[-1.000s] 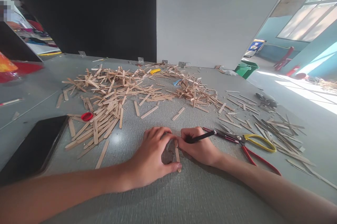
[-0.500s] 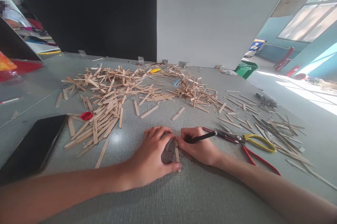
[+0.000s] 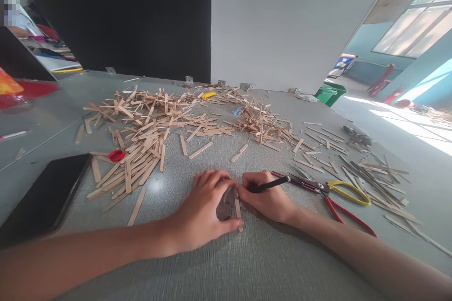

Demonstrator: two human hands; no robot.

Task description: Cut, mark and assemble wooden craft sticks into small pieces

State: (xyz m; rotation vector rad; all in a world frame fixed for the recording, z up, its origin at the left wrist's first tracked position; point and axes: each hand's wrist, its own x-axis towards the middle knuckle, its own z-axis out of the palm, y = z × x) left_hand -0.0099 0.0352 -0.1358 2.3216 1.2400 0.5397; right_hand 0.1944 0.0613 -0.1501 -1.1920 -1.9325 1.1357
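Note:
On the grey table, a wooden popsicle stick point(image 3: 238, 209) lies lengthwise before me. My left hand point(image 3: 208, 209) pins it, the thumb pressing near its close end and the index finger reaching its far end. A black pen point(image 3: 271, 184) is gripped in my right hand point(image 3: 266, 199), its back end pointing up to the right. The pen's tip is hidden by my fingers, beside the upper part of the stick. To the right of that hand lie pliers point(image 3: 326, 187) with one yellow and one red handle, touching or close to a dark slim pen-like item point(image 3: 296, 182).
A large heap of popsicle sticks point(image 3: 148, 122) spreads across the table point(image 3: 197, 272). A black phone point(image 3: 47, 192) and a red ring-like cap point(image 3: 116, 155) lie left. Thin wooden strips point(image 3: 370, 181) are scattered right. Black and grey panels point(image 3: 282, 23) stand behind.

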